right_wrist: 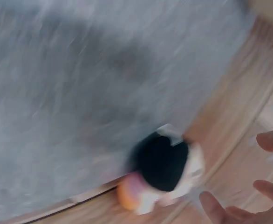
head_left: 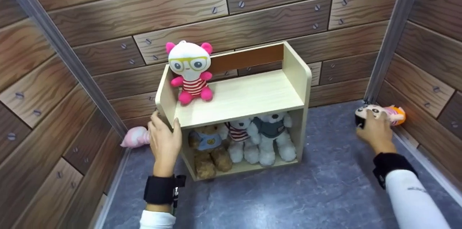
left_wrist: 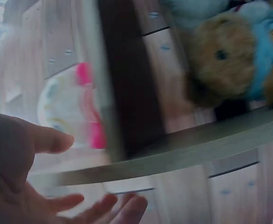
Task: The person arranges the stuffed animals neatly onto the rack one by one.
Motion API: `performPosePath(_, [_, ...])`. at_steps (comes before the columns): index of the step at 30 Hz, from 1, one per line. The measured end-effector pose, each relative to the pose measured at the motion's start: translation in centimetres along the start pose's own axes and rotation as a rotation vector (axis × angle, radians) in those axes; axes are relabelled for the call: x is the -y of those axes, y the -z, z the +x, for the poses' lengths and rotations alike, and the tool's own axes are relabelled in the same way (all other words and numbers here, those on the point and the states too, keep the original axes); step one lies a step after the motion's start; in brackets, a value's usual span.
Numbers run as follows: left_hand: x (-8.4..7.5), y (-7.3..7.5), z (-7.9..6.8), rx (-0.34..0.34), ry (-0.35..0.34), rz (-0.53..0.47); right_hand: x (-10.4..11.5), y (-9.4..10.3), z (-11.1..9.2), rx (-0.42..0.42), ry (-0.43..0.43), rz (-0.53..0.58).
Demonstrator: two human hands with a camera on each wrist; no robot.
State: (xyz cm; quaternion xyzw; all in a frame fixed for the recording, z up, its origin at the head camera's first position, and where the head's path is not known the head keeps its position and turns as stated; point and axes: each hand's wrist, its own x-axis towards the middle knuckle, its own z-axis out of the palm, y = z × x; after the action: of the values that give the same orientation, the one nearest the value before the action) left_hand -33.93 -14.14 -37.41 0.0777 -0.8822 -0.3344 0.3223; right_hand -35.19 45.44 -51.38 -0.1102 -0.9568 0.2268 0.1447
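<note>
My left hand [head_left: 164, 142] is at the front left edge of a pale wooden shelf [head_left: 249, 93]. In the left wrist view, its thumb and spread fingers [left_wrist: 97, 210] lie on either side of the side panel [left_wrist: 141, 170], not curled round it. A white and pink plush panda [head_left: 189, 66] with yellow glasses and a striped shirt sits on the upper board. Far to the right, my right hand [head_left: 377, 135] reaches over a plush doll [head_left: 399, 115] on the floor. The right wrist view shows its black hair [right_wrist: 162, 161] and orange part, with my fingers spread beside it.
In the lower compartment sit a brown teddy bear [head_left: 209, 142] in blue, a white plush [head_left: 240, 137] in stripes and another [head_left: 276, 138] in dark green. A pink plush [head_left: 136, 137] lies left of the shelf. Wood-patterned walls [head_left: 267, 23] enclose the grey floor [head_left: 281, 196].
</note>
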Motion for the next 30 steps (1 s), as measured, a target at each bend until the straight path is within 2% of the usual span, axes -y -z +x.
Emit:
performPosePath(2, [1.0, -0.5, 0.0, 0.061, 0.000, -0.007, -1.7, -0.8, 0.6, 0.029, -0.032, 0.019])
performPosePath(5, [1.8, -1.4, -0.4, 0.113, -0.005, -0.002, -4.0, -1.5, 0.8, 0.099, -0.071, 0.032])
performPosePath(10, [1.9, -2.2, -0.6, 0.141, 0.008, -0.015, -6.2, -1.3, 1.5, 0.190, -0.053, 0.037])
performPosePath(15, [2.3, -2.0, -0.1, 0.136, 0.016, -0.035, -5.9, -1.6, 3.8, 0.120, 0.059, -0.009])
performPosePath(21, [2.3, -1.6, 0.0, 0.129, -0.010, -0.043, -5.6, -2.2, 4.2, 0.026, 0.107, -0.023])
performPosePath(27, [2.2, -1.6, 0.1, 0.153, 0.007, -0.041, -5.7, -2.2, 4.2, -0.073, 0.146, -0.066])
performPosePath(28, [2.2, -1.6, 0.1, 0.157, 0.011, -0.039, -5.7, -2.2, 4.2, -0.079, 0.153, -0.081])
performPosePath(30, [2.2, -1.7, 0.1, 0.159, 0.012, -0.039, -5.8, -1.9, 4.3, -0.041, 0.154, -0.096])
